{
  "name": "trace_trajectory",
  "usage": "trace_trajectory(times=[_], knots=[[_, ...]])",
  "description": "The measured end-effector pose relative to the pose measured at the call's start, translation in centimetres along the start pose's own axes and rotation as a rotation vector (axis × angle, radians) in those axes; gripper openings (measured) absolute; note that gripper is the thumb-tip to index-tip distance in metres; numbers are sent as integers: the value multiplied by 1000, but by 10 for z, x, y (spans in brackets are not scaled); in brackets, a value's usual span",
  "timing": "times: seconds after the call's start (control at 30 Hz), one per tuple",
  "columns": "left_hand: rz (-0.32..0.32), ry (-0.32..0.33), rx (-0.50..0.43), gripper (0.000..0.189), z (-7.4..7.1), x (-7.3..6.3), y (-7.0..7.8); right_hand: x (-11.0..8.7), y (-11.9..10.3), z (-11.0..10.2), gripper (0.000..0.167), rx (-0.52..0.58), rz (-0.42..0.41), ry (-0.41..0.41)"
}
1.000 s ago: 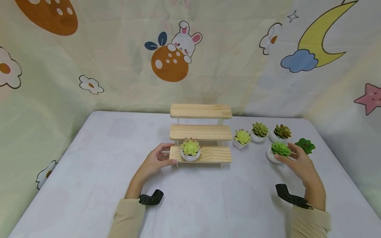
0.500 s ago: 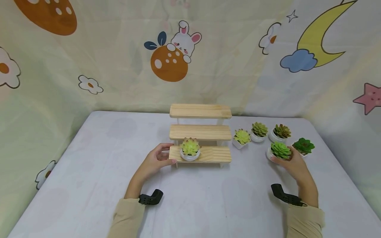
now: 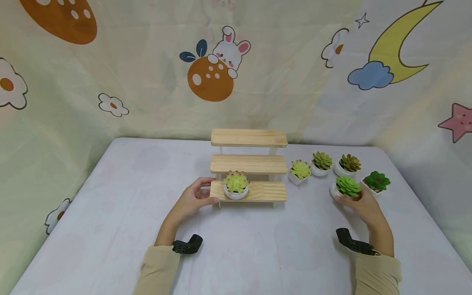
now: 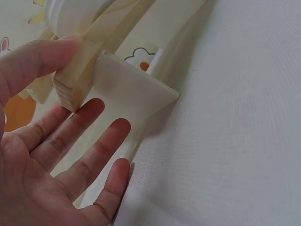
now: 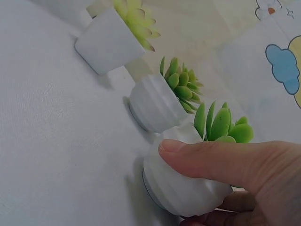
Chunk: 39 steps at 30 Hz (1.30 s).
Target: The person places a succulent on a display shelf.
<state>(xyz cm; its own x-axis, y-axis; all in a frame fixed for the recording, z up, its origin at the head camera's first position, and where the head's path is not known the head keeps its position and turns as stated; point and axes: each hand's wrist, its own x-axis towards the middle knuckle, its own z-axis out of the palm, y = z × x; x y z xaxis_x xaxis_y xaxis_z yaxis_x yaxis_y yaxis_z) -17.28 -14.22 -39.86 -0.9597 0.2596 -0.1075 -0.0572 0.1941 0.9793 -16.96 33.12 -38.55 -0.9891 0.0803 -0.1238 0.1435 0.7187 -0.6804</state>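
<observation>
My right hand [image 3: 368, 208] grips the round white pot of a bright green artificial succulent [image 3: 348, 186]. In the right wrist view the thumb lies across the ribbed pot [image 5: 181, 183], and the other fingers are partly hidden behind it. At the left end of a three-step wooden display shelf [image 3: 269, 191], my left hand [image 3: 193, 196] pinches the lowest board. The left wrist view has the thumb on the board's top and fingertips [image 4: 95, 106] at its underside, with the lower fingers spread. A yellow-green succulent [image 3: 236, 185] in a white pot stands on that board.
Right of the shelf stand more potted succulents: a pale green one [image 3: 300, 171], an olive one [image 3: 321, 163], a reddish-green one [image 3: 348, 164] and a dark green one [image 3: 376, 182]. A white cloth-covered table [image 3: 236, 254] bears everything. A printed curtain [image 3: 155, 82] hangs behind.
My right hand has moved slightly left and closed its grip round the bright green succulent's pot, uncovering the dark green one. My left hand stays on the shelf end.
</observation>
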Motion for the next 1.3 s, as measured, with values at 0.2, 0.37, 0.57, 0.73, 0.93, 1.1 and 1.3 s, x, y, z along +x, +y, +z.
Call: trace_trajectory(times=[0.2, 0.37, 0.57, 0.73, 0.93, 1.1, 1.3], knots=[[-4, 7, 1, 59, 0, 0, 1, 2, 2, 2, 60, -10, 29, 28], [-8, 8, -2, 59, -1, -2, 2, 3, 2, 3, 59, -82, 19, 70], [-14, 9, -1, 59, -1, -3, 2, 1, 1, 4, 65, -126, 8, 87], [-2, 4, -3, 59, 0, -1, 2, -1, -2, 3, 72, -118, 14, 98], [5, -1, -3, 59, 0, -1, 4, -5, -13, -2, 82, -79, 84, 59], [9, -8, -3, 59, 0, 0, 4, -9, -24, -7, 85, -68, 72, 76], [11, -11, -7, 59, 0, 0, 4, -12, -41, -10, 89, -66, 8, 112]])
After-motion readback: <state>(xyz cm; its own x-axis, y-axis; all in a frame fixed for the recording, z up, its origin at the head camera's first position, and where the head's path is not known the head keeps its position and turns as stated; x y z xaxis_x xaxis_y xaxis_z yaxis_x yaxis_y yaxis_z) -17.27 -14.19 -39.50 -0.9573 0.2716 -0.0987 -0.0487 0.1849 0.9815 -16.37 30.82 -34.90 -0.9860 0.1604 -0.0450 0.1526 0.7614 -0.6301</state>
